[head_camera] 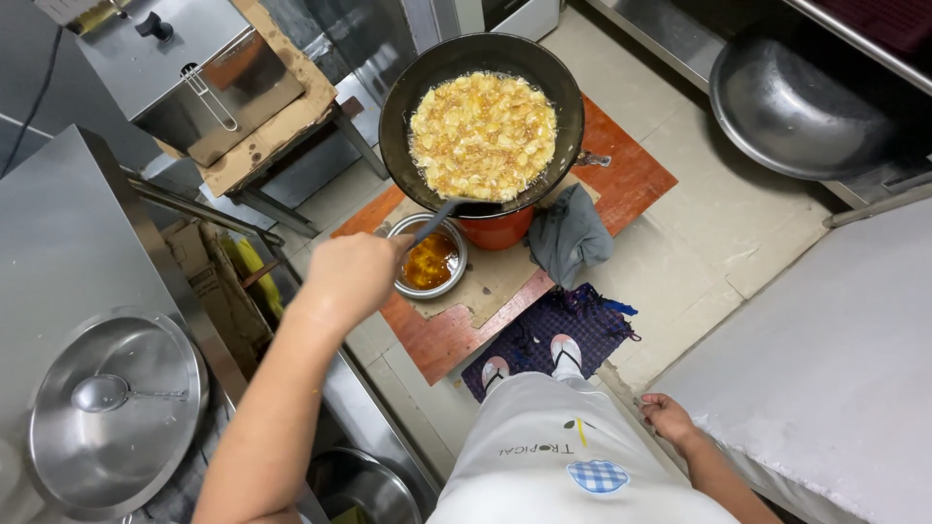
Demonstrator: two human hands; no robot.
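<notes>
1. at the far left a steel pan sits on the counter with a ladle lying in it, well apart from the work.
2. the left hand is closed around the handle of a long utensil, whose far end dips into the frying food at the near edge of the wok.
3. just below the utensil a small steel bowl holds amber oil.
4. the black wok rests on a red burner on the floor, full of pale yellow pieces in bubbling oil; it looks heavy, hot and sloshy, best steadied by its rim handle, and the pieces seem brittle.
5. a grey cloth lies just beside the burner.
6. the right hand is loosely curled, holding nothing, resting at the edge of the steel table.
</notes>
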